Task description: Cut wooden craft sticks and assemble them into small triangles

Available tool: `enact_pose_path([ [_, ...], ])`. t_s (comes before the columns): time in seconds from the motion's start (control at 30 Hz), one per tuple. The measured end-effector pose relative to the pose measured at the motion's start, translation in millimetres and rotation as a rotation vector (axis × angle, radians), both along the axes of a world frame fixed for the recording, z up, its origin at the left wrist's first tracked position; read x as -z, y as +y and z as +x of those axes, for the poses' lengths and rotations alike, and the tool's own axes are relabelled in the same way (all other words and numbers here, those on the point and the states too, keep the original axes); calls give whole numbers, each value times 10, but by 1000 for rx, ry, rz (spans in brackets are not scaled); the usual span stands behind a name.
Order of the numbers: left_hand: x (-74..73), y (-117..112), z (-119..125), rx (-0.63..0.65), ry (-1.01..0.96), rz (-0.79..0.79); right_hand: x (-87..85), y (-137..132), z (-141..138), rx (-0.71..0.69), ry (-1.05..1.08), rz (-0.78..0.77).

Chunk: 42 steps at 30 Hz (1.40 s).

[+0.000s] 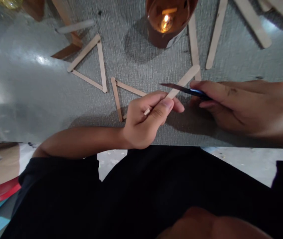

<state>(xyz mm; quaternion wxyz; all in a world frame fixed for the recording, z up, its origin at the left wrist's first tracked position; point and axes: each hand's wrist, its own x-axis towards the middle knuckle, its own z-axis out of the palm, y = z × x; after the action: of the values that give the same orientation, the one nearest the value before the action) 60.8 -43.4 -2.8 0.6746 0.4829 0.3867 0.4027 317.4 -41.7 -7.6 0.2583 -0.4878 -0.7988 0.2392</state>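
Note:
My left hand [145, 121] is closed around a flat wooden craft stick [185, 79], pinching it between thumb and fingers so it points up and to the right. My right hand [243, 104] grips a thin dark blade with a blue handle [183, 89], its tip lying across the stick just past my left fingers. Both hands hover over a grey textured surface [141, 63].
A stick triangle [91, 64] lies at upper left and a second one [118, 96] sits partly behind my left hand. A lit candle in a brown holder [166, 21] stands at the top centre. Several loose sticks [216, 33] lie at upper right.

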Motion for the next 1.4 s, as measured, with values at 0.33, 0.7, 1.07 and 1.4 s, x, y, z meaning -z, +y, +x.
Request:
enact_pose_path([
  [0.33, -3, 29, 17, -2, -8, 10, 63, 46, 43, -181, -90, 258],
  [0.7, -16, 58, -14, 33, 41, 24, 65, 50, 56, -156, -178, 263],
  [1.07, -8, 89, 22, 4, 220, 260, 84, 26, 27, -167, -318, 377],
  [1.4, -27, 129, 6, 46, 175, 225, 101, 32, 54, -179, -280, 352],
])
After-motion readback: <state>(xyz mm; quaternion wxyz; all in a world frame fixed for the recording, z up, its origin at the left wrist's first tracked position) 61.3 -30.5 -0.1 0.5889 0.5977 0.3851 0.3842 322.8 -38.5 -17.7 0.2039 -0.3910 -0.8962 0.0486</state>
